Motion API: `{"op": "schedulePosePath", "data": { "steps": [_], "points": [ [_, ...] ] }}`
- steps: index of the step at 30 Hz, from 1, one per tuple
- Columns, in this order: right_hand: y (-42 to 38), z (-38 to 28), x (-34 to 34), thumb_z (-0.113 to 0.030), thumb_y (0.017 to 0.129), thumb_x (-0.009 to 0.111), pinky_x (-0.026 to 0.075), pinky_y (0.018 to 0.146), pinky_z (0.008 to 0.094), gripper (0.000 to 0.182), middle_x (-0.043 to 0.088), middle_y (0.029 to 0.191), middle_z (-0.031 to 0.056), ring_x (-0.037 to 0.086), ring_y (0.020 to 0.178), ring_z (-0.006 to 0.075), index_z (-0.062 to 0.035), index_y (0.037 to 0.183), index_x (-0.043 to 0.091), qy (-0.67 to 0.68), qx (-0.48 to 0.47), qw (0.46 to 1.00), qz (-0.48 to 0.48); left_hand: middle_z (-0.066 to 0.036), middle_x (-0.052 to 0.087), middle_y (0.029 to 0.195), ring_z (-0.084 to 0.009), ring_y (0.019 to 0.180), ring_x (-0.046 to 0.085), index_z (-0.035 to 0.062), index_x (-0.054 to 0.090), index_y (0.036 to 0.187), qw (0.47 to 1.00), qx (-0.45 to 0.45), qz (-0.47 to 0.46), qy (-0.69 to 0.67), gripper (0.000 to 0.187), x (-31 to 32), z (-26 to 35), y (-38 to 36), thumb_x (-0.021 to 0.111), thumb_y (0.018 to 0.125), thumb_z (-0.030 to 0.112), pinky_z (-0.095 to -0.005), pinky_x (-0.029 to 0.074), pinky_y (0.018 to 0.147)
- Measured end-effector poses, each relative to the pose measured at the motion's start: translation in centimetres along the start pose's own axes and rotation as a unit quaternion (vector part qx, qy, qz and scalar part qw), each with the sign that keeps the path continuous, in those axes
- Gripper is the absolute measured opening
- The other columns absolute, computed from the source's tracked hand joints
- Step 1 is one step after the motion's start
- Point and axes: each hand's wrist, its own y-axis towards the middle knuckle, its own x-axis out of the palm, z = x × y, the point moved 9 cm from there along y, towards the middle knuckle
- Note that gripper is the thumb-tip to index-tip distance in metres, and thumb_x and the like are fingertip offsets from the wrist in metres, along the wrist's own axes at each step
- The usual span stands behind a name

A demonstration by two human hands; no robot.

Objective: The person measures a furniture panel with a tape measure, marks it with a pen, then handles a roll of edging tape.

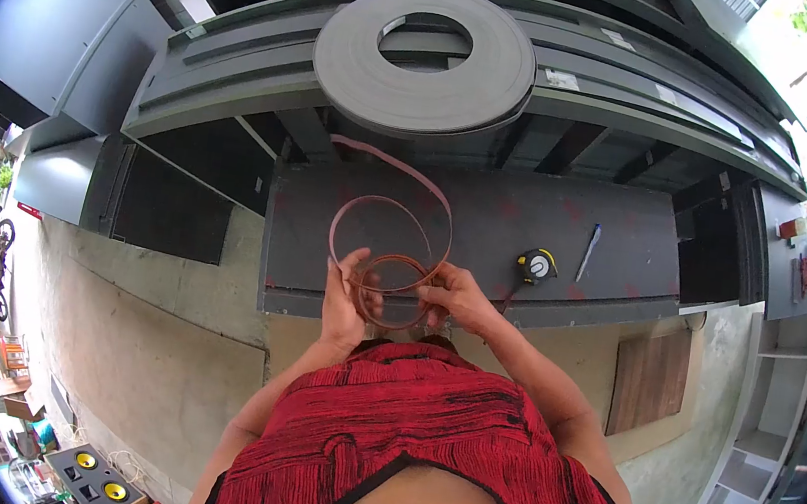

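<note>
A reddish-brown strip of edge banding [451,220] curls in loose loops in front of me, its far end trailing onto the dark panel. My left hand [345,303] has its fingers curled around the left side of the small inner coil. On the coil's right side, my right hand [456,297] pinches the strip between thumb and fingers. A yellow and black tape measure [536,266] lies to the right of my right hand. Beyond it rests a white and blue pen [589,252].
A large grey roll of edge banding [352,54] lies flat on the stacked dark boards [647,75] at the back. Dark cabinet panels [173,199] stand on the left. A brown wood piece [648,383] and a pale shelf unit [754,436] are at right; a speaker box [99,477] sits lower left.
</note>
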Motion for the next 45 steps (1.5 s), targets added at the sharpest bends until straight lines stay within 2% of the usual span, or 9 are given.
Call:
{"op": "schedulePosePath", "data": {
  "steps": [6, 12, 19, 21, 24, 28, 31, 34, 45],
  "points": [
    [0.4, -0.6, -0.7, -0.01, 0.084, 0.055, 0.046, 0.044, 0.022, 0.019, 0.06, 0.073, 0.0075, 0.055, 0.047, 0.0115, 0.0001, 0.099, 0.05, -0.002, -0.002, 1.0, 0.03, -0.008, 0.056, 0.088, -0.016, 0.07, 0.058, 0.0063, 0.04, 0.123, 0.993, 0.009, 0.069, -0.098, 0.047, -0.8, 1.5, 0.4, 0.037, 0.093, 0.042, -0.0284, 0.049, 0.062],
    [0.7, -1.5, -1.1, -0.01, 0.084, 0.054, 0.046, 0.044, 0.0218, 0.02, 0.06, 0.075, 0.0076, 0.055, 0.048, 0.0112, 0.0007, 0.1, 0.05, 0.027, -0.023, 0.998, 0.048, -0.006, 0.055, 0.078, -0.0179, 0.072, 0.057, 0.0045, 0.037, 0.128, 0.996, 0.047, 0.033, 0.066, 0.045, -3.8, 3.4, 0.4, 0.051, 0.087, 0.017, -0.0312, 0.049, 0.066],
    [2.1, -2.3, -1.5, -0.006, 0.085, 0.051, 0.046, 0.046, 0.0227, 0.02, 0.059, 0.078, 0.0062, 0.055, 0.051, 0.0098, 0.0027, 0.103, 0.05, -0.017, -0.063, 0.997, 0.028, -0.009, 0.055, 0.103, -0.0179, 0.091, 0.056, 0.0025, 0.038, 0.129, 0.97, 0.107, -0.013, 0.218, 0.051, -5.2, 1.6, 0.3, 0.057, 0.083, 0.014, -0.028, 0.049, 0.069],
    [2.2, -2.8, -1.1, -0.006, 0.085, 0.049, 0.046, 0.048, 0.0231, 0.021, 0.059, 0.078, 0.0052, 0.055, 0.052, 0.0089, 0.0031, 0.103, 0.05, -0.053, -0.06, 0.997, 0.011, -0.009, 0.053, 0.111, -0.0211, 0.101, 0.054, 0.0025, 0.039, 0.127, 0.939, 0.169, -0.014, 0.299, 0.054, -5.8, 4.3, 1.6, 0.061, 0.08, 0.016, -0.0319, 0.048, 0.077],
    [1.5, -3.9, 0.2, -0.007, 0.084, 0.051, 0.046, 0.048, 0.0234, 0.021, 0.058, 0.078, 0.0047, 0.055, 0.054, 0.0086, 0.0026, 0.102, 0.051, -0.084, -0.041, 0.996, -0.016, -0.011, 0.053, 0.113, -0.027, 0.106, 0.051, 0.0018, 0.044, 0.122, 0.833, 0.272, -0.023, 0.481, 0.056, -0.4, 12.0, 0.5, 0.066, 0.075, 0.021, -0.0375, 0.042, 0.087],
    [1.9, -3.3, 1.2, -0.008, 0.083, 0.052, 0.046, 0.049, 0.0244, 0.022, 0.059, 0.078, 0.0053, 0.055, 0.055, 0.0095, 0.0025, 0.103, 0.052, -0.144, -0.037, 0.988, -0.046, -0.017, 0.052, 0.114, -0.0337, 0.106, 0.049, 0.0037, 0.052, 0.114, 0.659, 0.359, -0.183, 0.635, 0.054, 5.7, 12.1, 0.3, 0.067, 0.071, 0.032, -0.0387, 0.041, 0.087],
    [1.7, -3.5, 1.6, -0.007, 0.082, 0.052, 0.046, 0.049, 0.0247, 0.025, 0.059, 0.078, 0.0059, 0.055, 0.056, 0.0101, 0.0031, 0.105, 0.053, -0.153, -0.037, 0.986, -0.061, -0.018, 0.053, 0.112, -0.0343, 0.103, 0.05, 0.004, 0.051, 0.114, 0.6, 0.316, -0.222, 0.7, 0.052, 6.7, 10.2, 0.6, 0.064, 0.073, 0.034, -0.0398, 0.041, 0.085],
    [1.4, -3.8, 1.8, -0.007, 0.082, 0.052, 0.046, 0.049, 0.0246, 0.028, 0.059, 0.078, 0.0056, 0.055, 0.056, 0.01, 0.0035, 0.108, 0.053, -0.146, -0.039, 0.986, -0.072, -0.018, 0.055, 0.107, -0.0352, 0.098, 0.052, 0.0039, 0.051, 0.113, 0.646, 0.183, -0.286, 0.684, 0.045, 7.7, 8.5, 1.0, 0.061, 0.077, 0.03, -0.0411, 0.042, 0.082],
    [2.2, -4.5, 0.7, -0.006, 0.083, 0.052, 0.044, 0.049, 0.0231, 0.027, 0.058, 0.073, 0.0028, 0.054, 0.056, 0.0077, 0.0028, 0.109, 0.053, -0.1, -0.078, 0.991, -0.031, -0.02, 0.056, 0.093, -0.0383, 0.089, 0.054, 0.0029, 0.052, 0.103, 0.704, 0.275, -0.249, 0.605, 0.022, 7.2, 8.9, 0.4, 0.046, 0.088, 0.018, -0.0425, 0.043, 0.074]
  ]
}}
